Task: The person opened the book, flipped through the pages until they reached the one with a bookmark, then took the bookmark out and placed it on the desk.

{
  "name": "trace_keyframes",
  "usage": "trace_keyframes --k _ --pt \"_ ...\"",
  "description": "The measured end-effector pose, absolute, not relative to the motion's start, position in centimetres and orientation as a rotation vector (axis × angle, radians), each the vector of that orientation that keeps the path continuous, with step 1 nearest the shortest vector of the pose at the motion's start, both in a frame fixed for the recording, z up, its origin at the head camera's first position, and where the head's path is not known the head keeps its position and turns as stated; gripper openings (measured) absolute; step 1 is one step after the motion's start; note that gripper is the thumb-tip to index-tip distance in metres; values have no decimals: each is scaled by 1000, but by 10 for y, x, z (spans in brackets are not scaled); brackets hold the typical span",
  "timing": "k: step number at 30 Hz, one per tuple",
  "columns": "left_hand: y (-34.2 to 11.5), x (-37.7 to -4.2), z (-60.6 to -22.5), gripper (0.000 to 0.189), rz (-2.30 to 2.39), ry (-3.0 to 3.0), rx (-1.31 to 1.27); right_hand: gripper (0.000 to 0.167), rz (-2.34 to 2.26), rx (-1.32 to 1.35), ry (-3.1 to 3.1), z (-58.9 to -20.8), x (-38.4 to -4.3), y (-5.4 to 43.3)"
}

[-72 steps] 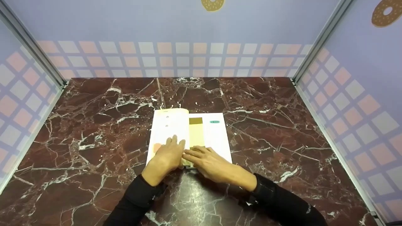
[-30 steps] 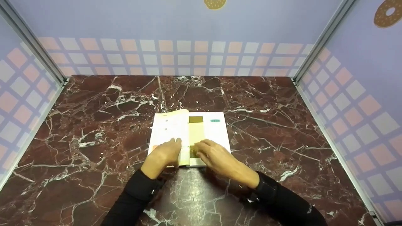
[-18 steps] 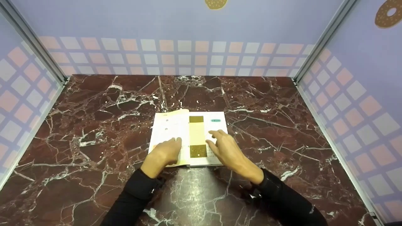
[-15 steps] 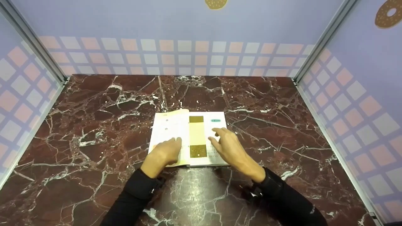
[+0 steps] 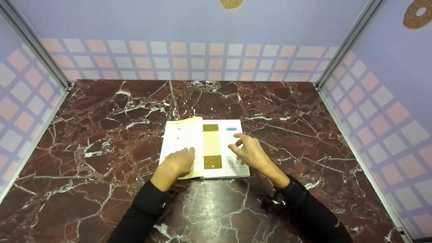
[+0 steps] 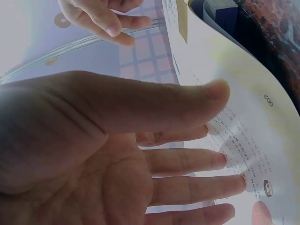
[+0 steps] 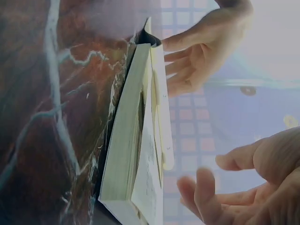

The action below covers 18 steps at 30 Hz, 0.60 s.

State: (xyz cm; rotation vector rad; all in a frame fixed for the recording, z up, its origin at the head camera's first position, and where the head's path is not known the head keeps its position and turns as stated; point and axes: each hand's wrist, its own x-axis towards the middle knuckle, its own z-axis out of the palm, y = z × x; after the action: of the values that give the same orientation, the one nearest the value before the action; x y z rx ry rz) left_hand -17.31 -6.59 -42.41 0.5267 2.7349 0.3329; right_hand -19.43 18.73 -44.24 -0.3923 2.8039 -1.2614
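Note:
An open book (image 5: 226,138) lies on the marble table, its left page bowing up along the far edge. Down the inner side of its right page runs a yellow band (image 5: 211,143) with darker gold blocks at both ends. My left hand (image 5: 177,164) rests on the left page; the left wrist view shows its fingers extended, fingertips against the printed page (image 6: 243,89). Above the right page hovers my right hand (image 5: 250,152), fingers loosely bent and holding nothing. In the right wrist view, a gap separates this hand (image 7: 248,187) from the book's thick page block (image 7: 123,164).
Dark red marble with white veins forms the table top (image 5: 101,135). Pale purple panels (image 5: 189,27) with pink and white squares stand at the back and both sides. Grey metal posts (image 5: 347,44) join them at the corners.
My right hand has moved from the book's inner fold rightward and up, uncovering the yellow band. My left hand drew back slightly from the fold, then stayed on the left page.

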Motion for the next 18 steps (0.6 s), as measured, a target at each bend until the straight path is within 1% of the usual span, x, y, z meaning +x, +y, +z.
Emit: trace_keyframes --k 3,8,13,18 --pt "-66 -173 -425 27 323 2734 530 53 -1394 -308 2598 -442 -199 190" --pt "-66 -174 -425 29 330 2721 514 53 -1522 -243 2405 -444 -203 193" --pt "-65 -175 -424 25 348 2709 497 55 -1560 -203 2342 -447 -203 191" --pt "-66 -174 -423 25 350 2718 503 55 -1572 -185 2330 -450 -201 189"
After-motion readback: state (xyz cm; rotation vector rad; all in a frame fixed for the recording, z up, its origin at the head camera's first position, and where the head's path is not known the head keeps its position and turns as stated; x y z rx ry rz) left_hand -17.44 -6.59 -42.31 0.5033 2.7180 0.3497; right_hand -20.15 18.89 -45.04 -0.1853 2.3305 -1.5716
